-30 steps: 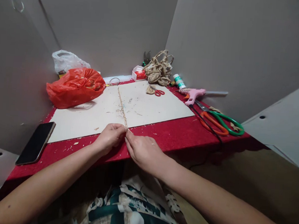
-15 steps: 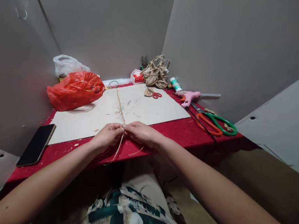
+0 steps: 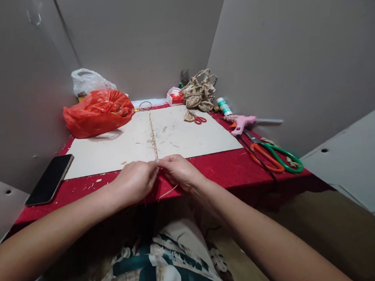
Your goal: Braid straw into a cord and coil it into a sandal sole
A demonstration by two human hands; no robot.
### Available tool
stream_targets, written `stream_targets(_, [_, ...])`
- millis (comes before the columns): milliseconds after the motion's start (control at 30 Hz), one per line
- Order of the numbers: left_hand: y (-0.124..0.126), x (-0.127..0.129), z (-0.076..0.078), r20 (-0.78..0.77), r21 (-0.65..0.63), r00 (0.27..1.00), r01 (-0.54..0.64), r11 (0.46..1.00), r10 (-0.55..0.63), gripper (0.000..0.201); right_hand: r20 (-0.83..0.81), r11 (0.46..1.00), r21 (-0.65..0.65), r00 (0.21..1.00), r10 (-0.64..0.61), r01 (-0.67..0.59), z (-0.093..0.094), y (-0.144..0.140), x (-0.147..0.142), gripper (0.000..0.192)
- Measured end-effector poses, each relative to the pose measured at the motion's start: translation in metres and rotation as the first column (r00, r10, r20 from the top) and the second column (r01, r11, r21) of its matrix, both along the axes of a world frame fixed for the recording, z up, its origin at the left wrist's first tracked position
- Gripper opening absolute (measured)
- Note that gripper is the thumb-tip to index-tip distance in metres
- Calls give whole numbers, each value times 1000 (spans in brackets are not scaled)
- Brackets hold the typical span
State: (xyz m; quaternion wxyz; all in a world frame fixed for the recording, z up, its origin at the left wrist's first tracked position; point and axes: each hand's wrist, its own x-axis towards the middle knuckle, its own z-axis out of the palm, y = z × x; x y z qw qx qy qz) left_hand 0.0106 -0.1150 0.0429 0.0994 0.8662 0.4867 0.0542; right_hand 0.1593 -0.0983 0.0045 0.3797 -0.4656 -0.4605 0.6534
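At the near edge of the red worktop (image 3: pixel 237 167) both hands meet over the end of a plaited jute cord (image 3: pixel 153 134) that runs straight back across the pale board (image 3: pixel 187 136). Left hand (image 3: pixel 135 182) is closed in a pinch on the cord end, knuckles up; right hand (image 3: pixel 179 170) is closed on the same spot from the other side, fingertips touching the left's. Compared with half a second ago the left hand has rolled over more, the long loose strand that hung below it is out of sight, and only one short loose strand (image 3: pixel 167 192) pokes out under the right hand; a second ago the right hand sat lower, off the edge. Reads as another crossing of strands being worked into the plait, cord length on the board unchanged. Hidden: the actual grip point and strand count sit behind the fingers, so which strand each hand has cannot be told. Far end of the cord near the wire ring (image 3: pixel 144 106) is too small to read. Phone (image 3: pixel 50 179), red bag (image 3: pixel 98 112), jute pile (image 3: pixel 198 91), glue gun (image 3: pixel 242 121), big scissors (image 3: pixel 274 155) lie apart, untouched.
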Motion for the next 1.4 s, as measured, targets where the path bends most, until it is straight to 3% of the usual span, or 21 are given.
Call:
stream_targets(67, [-15,4,-2,-132,49,991,27,998,-20,30,-38,999,-48,999,8,-10,0,-3,-1,30])
stream_targets(167, [-30,-1,-3,-199,-44,975,91,995,-98,28,-92,993,-111,995,25,-35,1,-5,1,26])
stream_targets(233, [-29,-9,2,-56,-139,990,122,983,-131,31,-144,990,-134,989,29,-48,2,-5,5,24])
stream_targets(300, [-18,-16,9,197,-133,980,63,989,-36,34,-193,987,-145,980,44,-73,2,-5,8,21])
stream_targets(367, [-2,-18,12,439,-79,889,-105,991,129,29,-225,986,-137,972,61,-94,2,-5,10,18])
stream_targets(400, [6,-17,10,533,-148,825,-128,981,188,25,-233,986,-129,970,69,-101,1,-5,10,17])
stream_targets(433, [13,-14,8,598,-279,765,-78,957,237,22,-237,987,-119,968,78,-109,1,-4,10,16])
stream_targets(500, [23,-6,-2,658,-527,670,84,846,344,19,-228,987,-94,968,109,-133,-1,-4,10,17])
stream_targets(567, [27,1,-12,643,-655,624,149,741,443,21,-197,985,-68,970,143,-160,-2,-3,11,19])
stream_targets(600, [27,4,-16,620,-685,626,138,715,473,23,-175,983,-58,971,162,-174,-2,-2,12,20])
stream_targets(700, [27,4,-22,586,-647,679,64,759,443,27,-33,979,0,979,203,-203,-1,0,18,21])
stream_targets(800, [28,2,-20,593,-539,737,63,840,325,26,278,959,174,945,170,-224,0,2,22,24])
stream_targets(900, [28,3,-19,588,-512,746,45,858,312,25,604,881,365,796,21,-301,2,1,21,26])
stream_targets(1000, [29,5,-22,596,-549,715,30,835,366,25,797,825,418,590,-132,-380,5,-4,19,26])
stream_targets(1067, [30,7,-25,613,-581,683,49,813,397,26,850,815,407,497,-173,-412,9,-8,19,29])
stream_targets(1167, [31,7,-29,634,-613,638,70,787,437,29,876,816,396,439,-199,-422,18,-14,23,31])
stream_targets(1333, [28,9,-31,669,-612,573,64,788,473,27,843,808,443,486,-229,-388,25,-29,19,31])
stream_targets(1400, [26,11,-31,680,-642,521,84,762,516,23,846,796,451,476,-239,-403,22,-37,9,29])
